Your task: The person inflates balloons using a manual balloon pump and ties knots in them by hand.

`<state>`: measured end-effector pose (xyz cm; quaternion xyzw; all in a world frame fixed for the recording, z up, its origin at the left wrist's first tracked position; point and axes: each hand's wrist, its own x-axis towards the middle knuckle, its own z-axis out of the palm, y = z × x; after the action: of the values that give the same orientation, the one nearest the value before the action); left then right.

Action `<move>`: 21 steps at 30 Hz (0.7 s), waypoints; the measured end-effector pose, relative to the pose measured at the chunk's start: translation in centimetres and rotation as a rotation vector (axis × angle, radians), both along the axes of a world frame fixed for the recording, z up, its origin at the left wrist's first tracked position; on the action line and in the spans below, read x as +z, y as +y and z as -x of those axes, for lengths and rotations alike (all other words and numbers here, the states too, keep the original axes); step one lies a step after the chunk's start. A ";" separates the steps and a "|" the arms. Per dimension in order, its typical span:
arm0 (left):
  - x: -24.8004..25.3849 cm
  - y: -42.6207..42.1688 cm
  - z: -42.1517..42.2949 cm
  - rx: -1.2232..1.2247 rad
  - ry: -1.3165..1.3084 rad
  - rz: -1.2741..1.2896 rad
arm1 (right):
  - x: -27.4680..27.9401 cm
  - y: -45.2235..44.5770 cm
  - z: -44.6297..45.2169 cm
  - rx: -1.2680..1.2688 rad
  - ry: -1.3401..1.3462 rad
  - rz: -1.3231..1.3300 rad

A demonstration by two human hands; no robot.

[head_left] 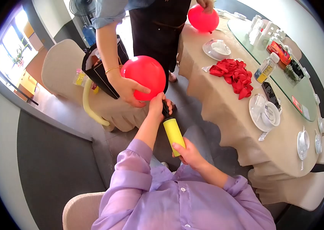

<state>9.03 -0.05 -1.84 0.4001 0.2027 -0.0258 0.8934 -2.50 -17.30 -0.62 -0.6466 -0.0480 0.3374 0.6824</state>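
Wraps right hand (188, 152) round yellow pump (173, 132), aimed lengthwise at red balloon (149, 73); curls nearer left hand (156, 105) at far end, cannot tell pinching what.

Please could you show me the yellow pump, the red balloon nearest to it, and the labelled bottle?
Yellow pump (173, 131): head view, middle of its barrel.
Red balloon (147, 73): head view, middle of its skin.
Labelled bottle (265, 70): head view, its label.
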 end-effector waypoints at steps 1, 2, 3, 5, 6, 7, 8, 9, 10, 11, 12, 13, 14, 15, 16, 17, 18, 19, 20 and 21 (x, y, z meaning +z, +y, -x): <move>0.2 0.0 -0.1 -0.006 -0.003 -0.010 | -0.1 0.0 0.0 -0.007 -0.006 -0.011; 0.3 0.0 -0.2 -0.005 -0.016 -0.008 | -0.1 0.0 -0.1 -0.013 -0.008 -0.019; 0.5 0.0 -0.2 -0.004 -0.030 -0.005 | 0.1 0.1 -0.1 -0.009 -0.021 -0.026; 0.8 0.1 -0.5 0.000 -0.034 -0.026 | 0.4 0.2 -0.2 -0.003 -0.033 -0.036; 1.0 0.2 -0.6 -0.004 -0.035 -0.023 | 0.5 0.2 -0.3 -0.011 -0.028 -0.036; 1.2 0.2 -0.7 -0.008 -0.037 -0.019 | 0.6 0.3 -0.4 -0.018 -0.022 -0.035; 1.4 0.2 -0.8 -0.009 -0.039 -0.021 | 0.7 0.2 -0.5 -0.019 -0.024 -0.037; 1.4 0.2 -0.9 -0.008 -0.043 -0.016 | 0.8 0.2 -0.5 -0.018 -0.027 -0.038; 1.5 0.1 -1.0 -0.006 -0.048 -0.010 | 0.9 0.2 -0.6 -0.017 -0.029 -0.039; 1.5 0.1 -1.1 -0.007 -0.049 -0.011 | 0.9 0.1 -0.6 -0.018 -0.031 -0.040; 1.6 0.0 -1.1 -0.008 -0.033 0.001 | 1.0 0.1 -0.7 -0.016 -0.014 -0.044; 1.7 -0.1 -1.2 -0.009 -0.018 0.012 | 1.0 0.1 -0.7 -0.015 0.001 -0.048; 1.8 -0.1 -1.3 -0.010 -0.023 0.011 | 1.1 0.1 -0.8 -0.016 -0.004 -0.049; 1.8 -0.1 -1.6 -0.002 -0.018 -0.003 | 1.2 0.1 -0.9 -0.020 0.008 -0.048; 1.8 -0.1 -1.8 0.004 -0.012 -0.016 | 1.2 0.1 -1.0 -0.026 0.021 -0.048; 1.8 0.0 -1.9 0.001 -0.014 -0.019 | 1.3 0.1 -1.2 -0.029 0.019 -0.050; 1.9 0.1 -2.1 -0.005 -0.013 -0.029 | 1.4 0.2 -1.3 -0.020 0.038 -0.069; 2.1 0.3 -2.2 -0.009 -0.014 -0.041 | 1.5 0.3 -1.5 -0.010 0.056 -0.088; 2.3 0.5 -2.4 -0.010 -0.018 -0.046 | 1.7 0.5 -1.6 -0.011 0.051 -0.093; 2.6 0.7 -2.3 -0.015 -0.029 -0.041 | 1.8 0.7 -1.6 -0.011 0.043 -0.092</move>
<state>11.37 0.62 0.75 0.4203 0.1873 -0.0228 0.8876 -0.86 -16.65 1.17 -0.6076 -0.0454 0.3450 0.7140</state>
